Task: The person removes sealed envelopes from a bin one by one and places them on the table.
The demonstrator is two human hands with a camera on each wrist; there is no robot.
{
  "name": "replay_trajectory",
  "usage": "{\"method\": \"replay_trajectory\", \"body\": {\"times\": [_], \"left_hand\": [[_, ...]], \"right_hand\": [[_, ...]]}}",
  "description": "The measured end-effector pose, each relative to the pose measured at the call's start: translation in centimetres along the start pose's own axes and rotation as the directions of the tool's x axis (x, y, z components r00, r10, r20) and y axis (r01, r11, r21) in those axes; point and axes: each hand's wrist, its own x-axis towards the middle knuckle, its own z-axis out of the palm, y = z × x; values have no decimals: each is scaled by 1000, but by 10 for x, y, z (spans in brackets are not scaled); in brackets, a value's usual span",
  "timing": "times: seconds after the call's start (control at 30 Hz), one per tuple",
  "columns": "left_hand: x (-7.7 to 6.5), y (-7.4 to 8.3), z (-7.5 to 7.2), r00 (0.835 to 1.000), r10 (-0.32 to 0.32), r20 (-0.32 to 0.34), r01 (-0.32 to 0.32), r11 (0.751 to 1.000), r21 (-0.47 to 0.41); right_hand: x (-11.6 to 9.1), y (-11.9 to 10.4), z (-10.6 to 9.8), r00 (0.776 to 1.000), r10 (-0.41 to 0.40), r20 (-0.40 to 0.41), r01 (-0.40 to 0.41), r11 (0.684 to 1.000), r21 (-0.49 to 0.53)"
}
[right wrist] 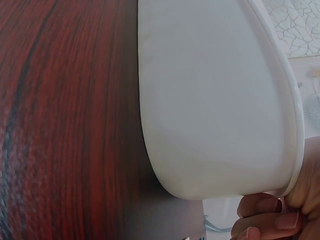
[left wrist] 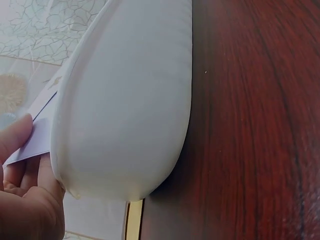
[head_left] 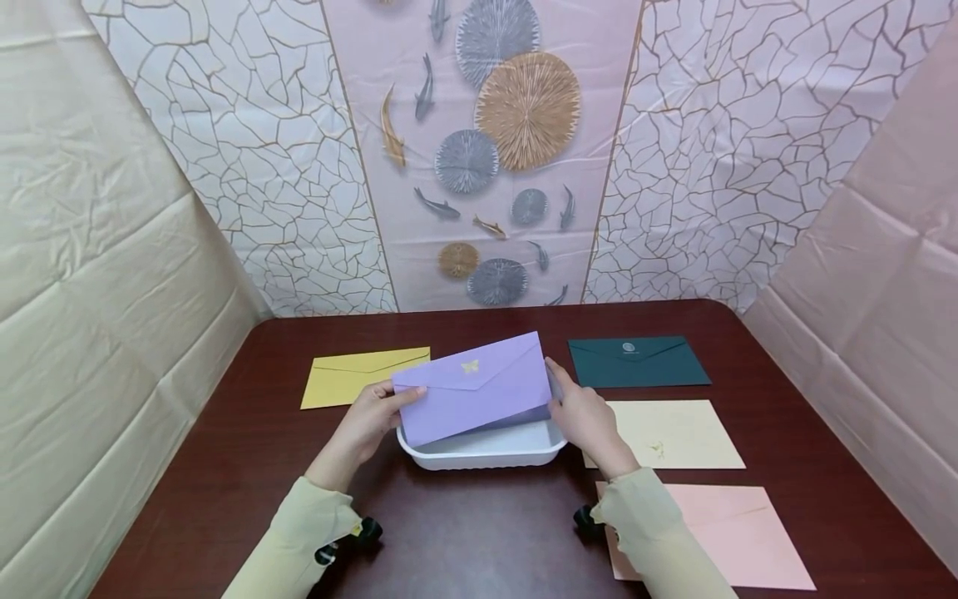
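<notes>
A purple envelope [head_left: 464,395] with a gold butterfly is held tilted over a white plastic tray [head_left: 486,459], its right end higher. My left hand [head_left: 377,416] pinches its left end, thumb on the front and fingers behind. In the left wrist view, that thumb and the fingers sit just past the tray's rim. My right hand [head_left: 587,416] is at the tray's right end, its fingers curled round a greyish-purple edge [head_left: 555,384] behind the purple envelope. This looks like another envelope, mostly hidden. In the right wrist view, the curled fingers [right wrist: 267,217] are close against the tray's end.
A yellow envelope [head_left: 337,383] lies at the back left of the dark red wooden table [head_left: 479,532]. On the right lie a dark green envelope [head_left: 639,366], a cream envelope [head_left: 688,433] and a pink envelope [head_left: 741,532], partly under the right forearm. Patterned cloth hangs behind.
</notes>
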Motion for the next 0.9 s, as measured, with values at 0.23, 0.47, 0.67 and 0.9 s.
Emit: {"method": "replay_trajectory", "body": {"times": [0.23,0.47,0.67,0.9], "left_hand": [[-2,1,1,1000,9,-16,-9,1000,-21],[-2,6,3,1000,7,-9,-7,999,-39],[-1,8,3,1000,2,0,-2,999,-40],[-2,7,4,1000,-7,16,7,1000,7]], "right_hand": [[-1,1,1,1000,-8,-5,8,1000,2],[-1,0,0,1000,-6,0,6,1000,8],[-1,0,0,1000,0,3,0,1000,15],[-2,0,-1,1000,-4,5,4,1000,19]]}}
